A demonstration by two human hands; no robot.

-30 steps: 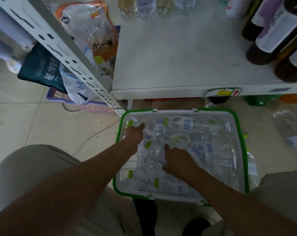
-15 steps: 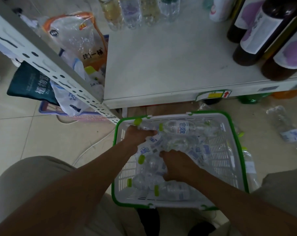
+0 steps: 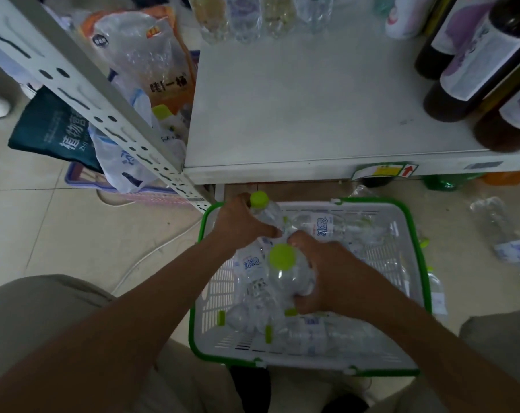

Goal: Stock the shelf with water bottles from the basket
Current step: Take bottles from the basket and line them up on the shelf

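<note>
Green-capped bottle [image 3: 267, 210] gripped by left hand [image 3: 238, 226], right hand [image 3: 327, 278] curled round second bottle [image 3: 288, 274], both over basket [image 3: 366, 201]

Back from the grip of the left hand [image 3: 241, 225], the left forearm [image 3: 127, 317] is bare all the way to the lower edge of the view. Back from the grip of the right hand [image 3: 327, 275], the right forearm [image 3: 425, 344] is bare likewise, and so are both wrists. Outward of the left grip and nearer the wearer, the left trouser leg [image 3: 38, 317] is smooth, pale khaki-grey cloth, rounded over the knee. Outward of the right grip, the right trouser leg [image 3: 500, 347] is the same cloth. Nearer the wearer than both grips, between the legs, are black shoes [image 3: 250, 389], their detail lost in shadow.
</note>
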